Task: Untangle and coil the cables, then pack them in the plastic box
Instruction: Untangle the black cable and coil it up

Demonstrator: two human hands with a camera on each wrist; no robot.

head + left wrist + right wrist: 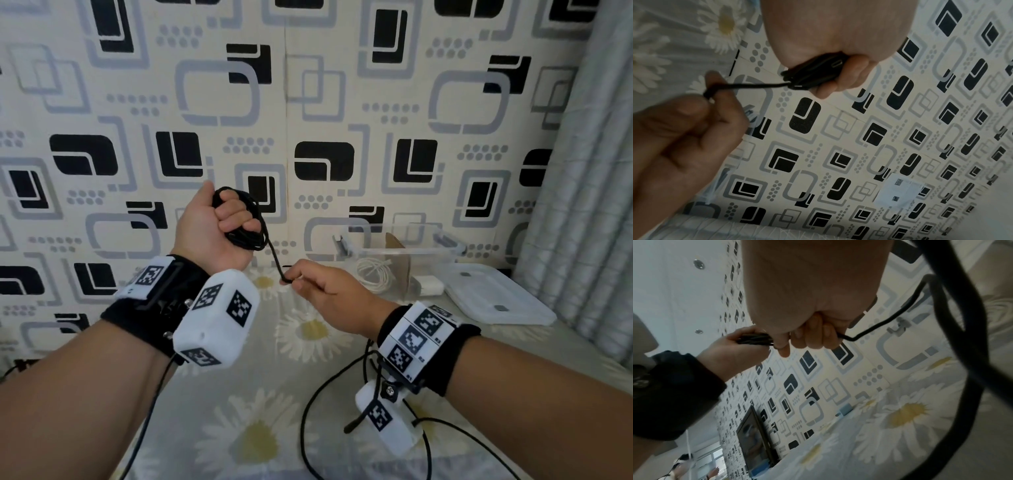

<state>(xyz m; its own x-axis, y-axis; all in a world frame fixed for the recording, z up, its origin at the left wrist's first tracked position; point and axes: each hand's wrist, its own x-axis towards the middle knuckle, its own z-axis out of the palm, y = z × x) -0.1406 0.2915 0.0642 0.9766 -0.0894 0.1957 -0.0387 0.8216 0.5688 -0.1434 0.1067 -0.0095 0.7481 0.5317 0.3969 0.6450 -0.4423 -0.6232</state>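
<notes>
The black cable [245,222] is wound into a coil held up above the daisy-print sheet [260,428], much of it hidden inside the fist of the left hand [219,228], whose fingers are clenched round it. One strand runs down to the right hand [325,294], which pinches it; the cable's free end cannot be made out. Toward the sheet's far right edge stands the clear plastic box [442,253], a coiled white cable [375,277] inside, its contents blurred. The lid [493,294] lies just beside the box.
</notes>
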